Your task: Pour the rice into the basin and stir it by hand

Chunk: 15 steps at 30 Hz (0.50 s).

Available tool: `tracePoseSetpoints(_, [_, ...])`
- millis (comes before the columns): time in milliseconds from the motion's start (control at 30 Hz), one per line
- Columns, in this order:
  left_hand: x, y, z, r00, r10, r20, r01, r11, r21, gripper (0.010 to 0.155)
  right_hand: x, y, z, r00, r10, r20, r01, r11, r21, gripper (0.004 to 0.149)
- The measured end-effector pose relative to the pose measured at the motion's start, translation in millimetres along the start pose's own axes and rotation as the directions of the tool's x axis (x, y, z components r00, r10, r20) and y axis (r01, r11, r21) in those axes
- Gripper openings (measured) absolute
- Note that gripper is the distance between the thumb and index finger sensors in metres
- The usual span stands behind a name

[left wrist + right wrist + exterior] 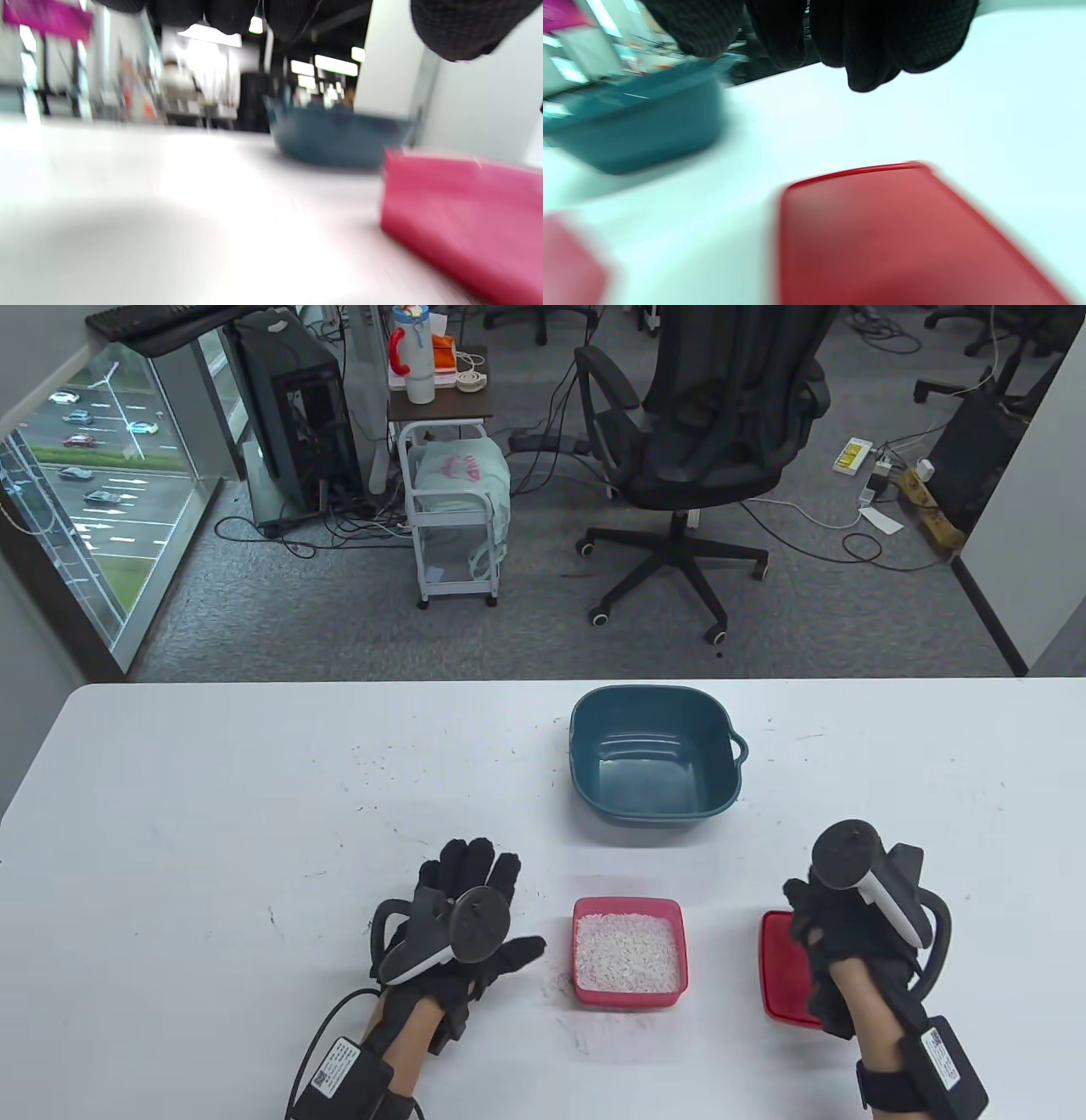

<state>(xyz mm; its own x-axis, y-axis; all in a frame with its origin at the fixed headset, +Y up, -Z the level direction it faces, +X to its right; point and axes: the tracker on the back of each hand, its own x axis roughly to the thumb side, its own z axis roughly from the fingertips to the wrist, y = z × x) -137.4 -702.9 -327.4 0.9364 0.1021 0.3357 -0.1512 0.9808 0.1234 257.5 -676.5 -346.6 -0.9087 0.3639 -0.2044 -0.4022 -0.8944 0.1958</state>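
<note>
**Still unpoured: rice box open, spill risks ahead**

From the table view, the pink rice box (pixel 628 952) sits uncovered and nearly full near the table's front edge, with the teal basin (pixel 653 763) just beyond it and apparently empty. The left hand (pixel 462 920) hovers beside the box with fingers spread, holding nothing. The right hand (pixel 836 959) hangs over the red lid (pixel 779 963), which lies flat to the box's right; whether its fingers touch the lid cannot be told. A hasty lift or a loose one-sided hold would likely scatter grains across the white table (pixel 254 814). The gap between box and basin is short and unobstructed, and open table lies to the left.

Seen from the left wrist view, blurred, the box's pink wall (pixel 458 220) stands close on the right and the basin (pixel 335 135) behind it; a sideways bump could tip the box.

Over in the right wrist view, the gloved fingers (pixel 865 46) hang loosely curled above the lid (pixel 895 237), gripping nothing. The basin (pixel 636 123) lies to the left, apart from the lid.
</note>
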Motion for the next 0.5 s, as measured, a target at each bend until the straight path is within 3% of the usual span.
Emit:
tracePoseSetpoints(33, [-0.9, 4.5, 6.6, 1.0, -0.001, 0.005, 0.001, 0.998, 0.067, 0.09, 13.0, 3.2, 1.5, 0.996, -0.048, 0.078, 0.044, 0.998, 0.049, 0.056])
tracePoseSetpoints(133, [-2.8, -5.3, 22.5, 0.999, -0.027, 0.027, 0.024, 0.994, 0.105, 0.085, 34.5, 21.6, -4.5, 0.985, -0.11, 0.136, 0.083, 0.978, 0.192, 0.058])
tracePoseSetpoints(233, [-9.0, -27.8, 27.4, 0.983, -0.18, 0.044, 0.181, 0.983, -0.027, 0.083, 48.4, 51.7, -22.5, 0.995, -0.035, 0.094, 0.007, 0.96, 0.28, 0.064])
tracePoseSetpoints(300, [-12.1, -37.1, 26.5, 0.976, -0.212, 0.041, 0.214, 0.976, -0.049, 0.082, 53.2, 71.7, -37.4, 0.998, 0.008, 0.057, -0.027, 0.937, 0.348, 0.065])
tracePoseSetpoints(400, [-12.2, -42.8, 23.1, 0.983, -0.179, 0.033, 0.181, 0.98, -0.078, 0.081, 58.2, 92.9, -53.7, 0.999, -0.044, -0.001, 0.04, 0.893, 0.448, 0.062])
tracePoseSetpoints(500, [-8.9, -44.4, 23.0, 0.979, -0.2, 0.048, 0.203, 0.976, -0.079, 0.081, 61.1, 100.8, -64.0, 0.999, 0.02, -0.043, 0.001, 0.904, 0.427, 0.052])
